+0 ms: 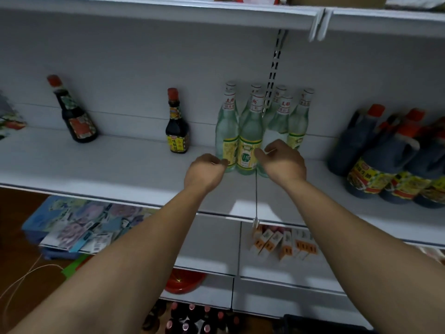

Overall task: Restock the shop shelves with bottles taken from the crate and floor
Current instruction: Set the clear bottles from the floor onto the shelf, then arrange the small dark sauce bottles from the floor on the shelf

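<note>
- Two hands flank the front clear bottle [249,143] on the middle shelf [96,169]: the left hand [204,173] has fingers curled in with nothing in them, its tips just beside a neighbouring label; the right hand [284,162] is half open and empty, thumb touching the front bottle's label.
- Six or so clear bottles [277,116] stand upright in a tight cluster; more dark-capped bottles [192,319] wait on the floor below.
- Best, I judge, to square the front bottle with light side pressure low on its body; it looks tall, narrow and apt to tip.
- Bottles look like smooth greenish glass or plastic, with slim necks, white caps and glossy yellow labels.
- Dark sauce bottles [177,126] are squat-shouldered; jugs [375,165] are bulky, red-capped.
- Shelf is flat, white, painted metal, likely slick.
</note>
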The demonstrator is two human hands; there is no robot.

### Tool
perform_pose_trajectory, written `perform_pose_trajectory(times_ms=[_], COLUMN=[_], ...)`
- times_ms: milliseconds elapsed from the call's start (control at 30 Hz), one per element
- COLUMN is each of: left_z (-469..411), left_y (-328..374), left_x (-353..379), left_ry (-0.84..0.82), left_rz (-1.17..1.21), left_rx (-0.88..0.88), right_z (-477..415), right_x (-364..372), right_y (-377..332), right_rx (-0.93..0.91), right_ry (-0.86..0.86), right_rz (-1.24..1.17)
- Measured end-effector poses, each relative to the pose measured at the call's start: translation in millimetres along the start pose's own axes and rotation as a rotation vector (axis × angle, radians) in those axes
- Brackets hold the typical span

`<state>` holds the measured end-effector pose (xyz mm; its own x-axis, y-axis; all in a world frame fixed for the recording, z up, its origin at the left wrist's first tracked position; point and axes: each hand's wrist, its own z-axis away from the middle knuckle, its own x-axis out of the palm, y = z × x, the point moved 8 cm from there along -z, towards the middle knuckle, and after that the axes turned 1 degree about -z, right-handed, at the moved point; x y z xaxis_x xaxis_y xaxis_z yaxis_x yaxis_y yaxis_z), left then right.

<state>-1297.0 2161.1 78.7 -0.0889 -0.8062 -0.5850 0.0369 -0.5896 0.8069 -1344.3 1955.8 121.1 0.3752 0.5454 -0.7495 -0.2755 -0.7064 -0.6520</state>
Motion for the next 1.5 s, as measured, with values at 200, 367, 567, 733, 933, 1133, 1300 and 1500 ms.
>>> perform_pose_trajectory(times_ms=[200,367,567,733,933,1133,1300,1500], left_z=[47.2,84.3,123.2,154.9,190.1,218.4,231.6,218.1], left_y=[-32.7,-84.9,-176.2,-262.6,-376.1,-487.1,-582.5,-680.6], left_x=[-8.4,-5.5,24.4,65.9,134.4,211.4,266.1,309.9], left_ry=[-0.118,-0.184,-0.279,-0.342,-0.391,-0.41,-0.436,-0.334], left_rz=[-0.029,-0.078,-0.108,-0.156,-0.202,-0.202,-0.194,-0.256], left_rx=[-0.003,-0.019,-0.135,-0.3,-0.515,-0.679,-0.766,-0.777], right_z=[48.7,96.5,143.4,171.0,198.0,239.7,283.1,328.0], right_x=[17.4,53.7,109.0,173.5,254.1,352.0,442.6,542.6], right_y=[-39.2,-41.6,-17.0,35.0,129.7,243.8,327.3,399.5], right_rx=[-0.071,-0.059,-0.053,-0.016,0.034,0.097,0.163,0.141], right_ry=[0.021,-0.04,-0.123,-0.253,-0.357,-0.558,-0.715,-0.828], right_rz=[-0.006,-0.041,-0.005,0.043,0.074,0.113,0.153,0.184])
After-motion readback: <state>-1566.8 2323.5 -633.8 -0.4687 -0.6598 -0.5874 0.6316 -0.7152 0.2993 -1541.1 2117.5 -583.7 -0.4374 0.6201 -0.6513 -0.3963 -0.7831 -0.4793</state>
